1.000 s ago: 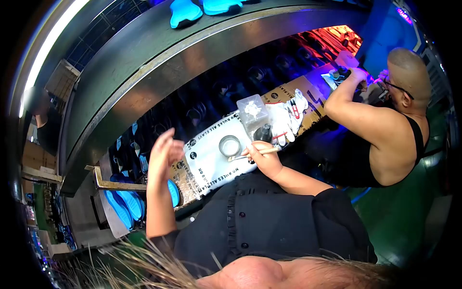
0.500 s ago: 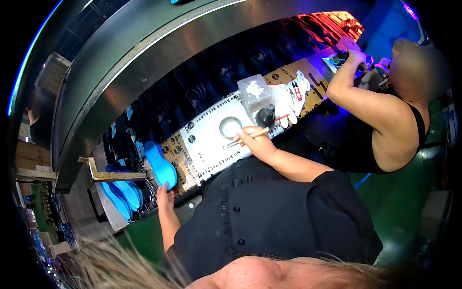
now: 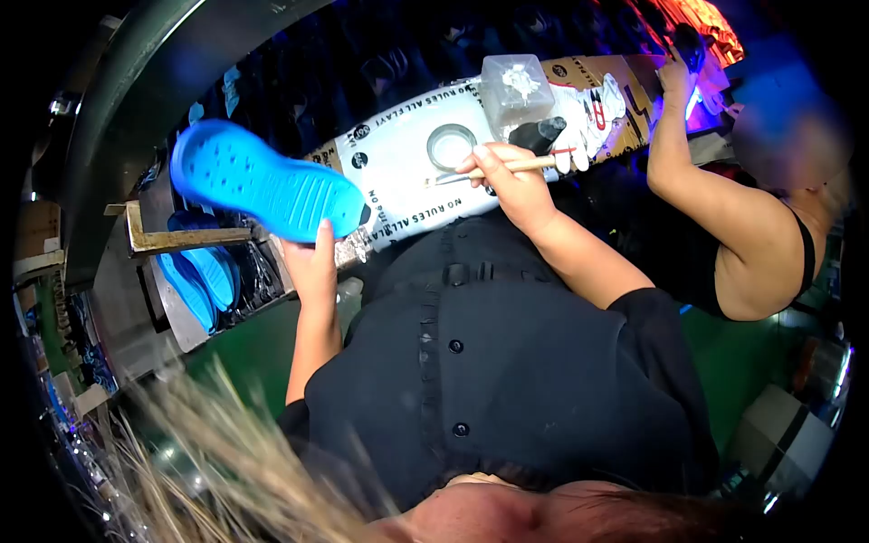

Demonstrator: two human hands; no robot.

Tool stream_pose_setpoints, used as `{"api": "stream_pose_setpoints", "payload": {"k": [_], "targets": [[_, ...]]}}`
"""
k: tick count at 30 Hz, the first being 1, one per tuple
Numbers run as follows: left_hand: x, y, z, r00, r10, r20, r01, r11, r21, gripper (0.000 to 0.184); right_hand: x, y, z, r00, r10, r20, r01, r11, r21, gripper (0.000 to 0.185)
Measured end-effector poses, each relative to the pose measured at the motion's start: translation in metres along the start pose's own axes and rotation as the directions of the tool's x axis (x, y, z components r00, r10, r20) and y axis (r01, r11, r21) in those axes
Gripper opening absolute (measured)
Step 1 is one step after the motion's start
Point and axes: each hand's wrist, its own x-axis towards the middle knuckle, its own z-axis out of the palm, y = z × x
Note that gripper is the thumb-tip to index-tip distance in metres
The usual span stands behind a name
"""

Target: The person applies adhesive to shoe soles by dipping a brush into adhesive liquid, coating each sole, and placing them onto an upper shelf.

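My left hand point(image 3: 312, 263) is closed on the heel end of a bright blue shoe sole point(image 3: 258, 176), thumb on top. The sole is tilted towards me above the left end of the work strip, showing small holes and ridges. In my right hand point(image 3: 518, 188) is a brush point(image 3: 520, 166) with a light wooden handle, its tip pointing left, low over the white printed sheet point(image 3: 398, 163). Just behind that hand stands a round dish point(image 3: 451, 147). A black bottle point(image 3: 538, 136) lies tilted to its right.
A clear plastic box point(image 3: 518, 90) with white bits stands behind the bottle, beside white gloves point(image 3: 584, 118). Several blue soles point(image 3: 204, 271) lie at the left near a wooden bar point(image 3: 186, 238). A co-worker point(image 3: 751, 226) sits at the right. Dark items line the back.
My left hand has raised the blue sole closer to me and tilted it. The right hand still holds the brush near the dish. The view has shifted, and the bottle now leans over.
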Motion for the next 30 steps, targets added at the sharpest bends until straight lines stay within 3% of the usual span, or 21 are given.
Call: {"api": "stream_pose_setpoints", "payload": {"k": [3,4,6,7,8,12,30], "targets": [[0.000,0.034,0.023,0.998,-0.049,0.033,0.050,0.998,-0.029,0.038,0.005,-0.010,0.008,0.992,-0.095,0.080,0.091,0.994,0.054,0.028],[0.000,0.037,0.028,0.998,0.041,0.044,-0.040,0.999,-0.014,0.035,0.005,-0.013,0.009,0.985,-0.131,0.111,0.133,0.991,-0.013,0.027],[-0.001,0.040,0.035,0.996,0.073,0.056,-0.073,0.997,-0.002,0.035,0.007,-0.019,0.013,0.977,-0.163,0.140,0.176,0.981,-0.082,0.026],[-0.002,0.041,0.037,0.992,0.107,0.062,-0.108,0.994,0.014,0.035,0.008,-0.021,0.017,0.956,-0.257,0.140,0.274,0.954,-0.122,0.024],[-0.003,0.041,0.038,0.991,0.106,0.085,-0.106,0.994,0.002,0.036,0.007,-0.022,0.020,0.926,-0.348,0.145,0.369,0.916,-0.160,0.022],[-0.006,0.045,0.042,0.987,0.111,0.117,-0.110,0.994,-0.015,0.035,0.006,-0.015,0.026,0.885,-0.420,0.199,0.459,0.857,-0.235,0.018],[-0.009,0.047,0.045,0.978,0.150,0.142,-0.146,0.989,-0.034,0.034,0.008,-0.011,0.017,0.860,-0.456,0.230,0.509,0.795,-0.329,0.016]]}}
